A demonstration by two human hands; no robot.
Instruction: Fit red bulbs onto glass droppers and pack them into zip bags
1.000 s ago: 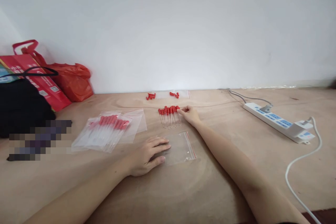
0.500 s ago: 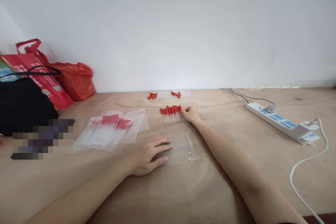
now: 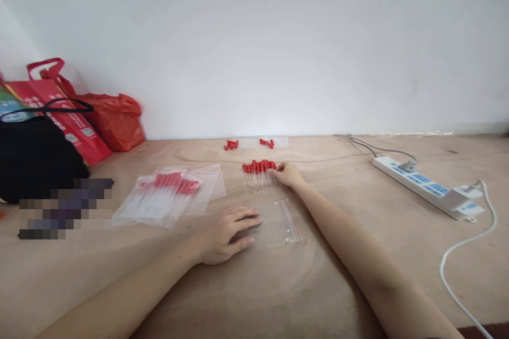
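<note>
My left hand (image 3: 233,235) lies with its fingers spread, resting on the left part of a clear zip bag (image 3: 274,225) flat on the table. Beyond the bag is a row of thin glass droppers (image 3: 260,183) with red rubber bulbs, side by side, bulbs pointing away from me. At the row's right end, my right hand (image 3: 289,174) pinches the last dropper just under its bulb. The fingers partly hide that dropper. To the left, several filled zip bags (image 3: 159,204) with red-bulbed droppers inside overlap in a pile.
Near the wall, two clusters of loose red bulbs (image 3: 231,145) lie by another clear bag (image 3: 283,142). A white power strip (image 3: 429,186) with a cable (image 3: 447,262) runs along the right. Red bags (image 3: 119,122) and a black bag (image 3: 40,159) stand at the left.
My right hand has shifted slightly left, closer against the row's right end, and the last dropper's bulb now sits beside the others. The left hand has stayed on the bag.
</note>
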